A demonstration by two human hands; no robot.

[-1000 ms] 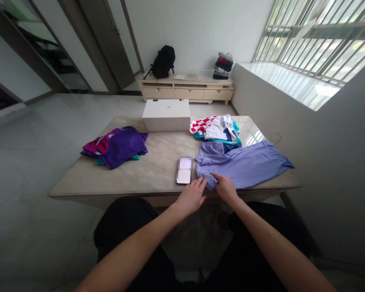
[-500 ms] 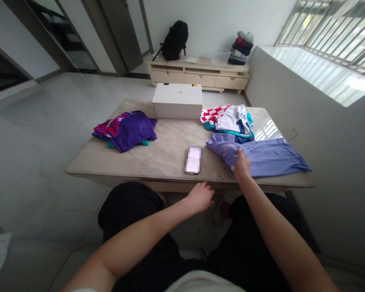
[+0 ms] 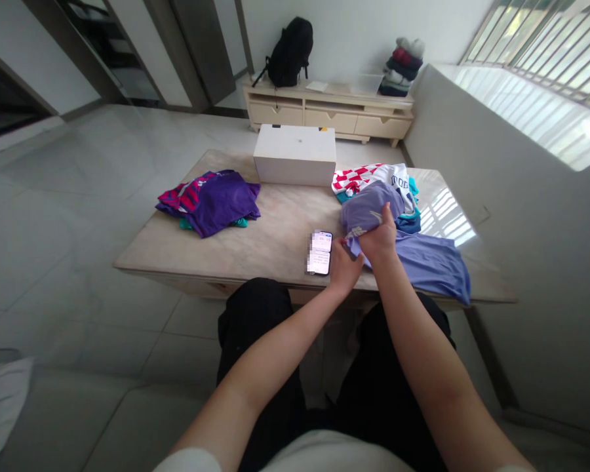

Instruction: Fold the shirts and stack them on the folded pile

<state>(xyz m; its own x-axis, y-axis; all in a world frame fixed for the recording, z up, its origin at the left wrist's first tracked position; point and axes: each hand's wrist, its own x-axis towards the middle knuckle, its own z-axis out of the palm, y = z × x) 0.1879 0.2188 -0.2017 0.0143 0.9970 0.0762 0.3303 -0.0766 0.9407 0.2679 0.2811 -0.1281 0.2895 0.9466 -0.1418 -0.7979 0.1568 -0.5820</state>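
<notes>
Just beyond the table's near edge, the right hand (image 3: pixel 379 237) clenches a bunched fold of the soft lavender fabric shirt (image 3: pixel 413 255), lifting it while the left hand (image 3: pixel 343 269) pinches its lower hem beside the black phone (image 3: pixel 319 252).

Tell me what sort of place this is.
Most likely a living room in a home. A low marble-look table holds piles of shirts, a low drawer cabinet along the far wall carries a black backpack and folded clothes, and a barred window lights the tiled floor.
</notes>
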